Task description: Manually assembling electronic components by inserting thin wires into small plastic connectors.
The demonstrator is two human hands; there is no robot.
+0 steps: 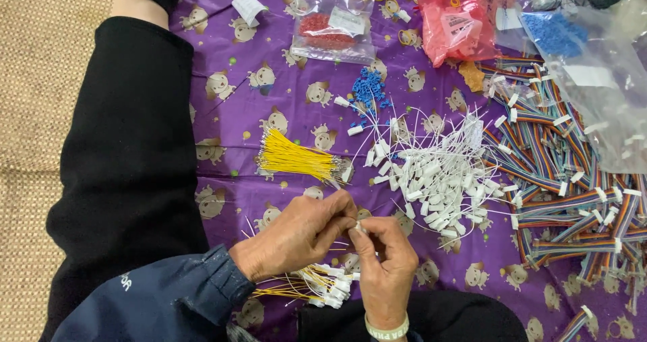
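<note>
My left hand (296,237) and my right hand (384,261) meet over a purple patterned cloth (229,113), both pinching one small white connector (357,227) with thin wire. Just below the hands lies a finished bunch of yellow wires with white connectors (320,285). A bundle of loose yellow wires (293,157) lies ahead of my left hand. A heap of white connectors with white leads (438,173) sits ahead of my right hand.
Small blue pieces (369,89) lie beyond the wires. Rainbow ribbon cables (573,187) cover the right side. Clear bags with red parts (331,28), a pink bag (455,22) and a bag of blue parts (556,35) lie at the far edge. A black-trousered leg (128,146) lies at left.
</note>
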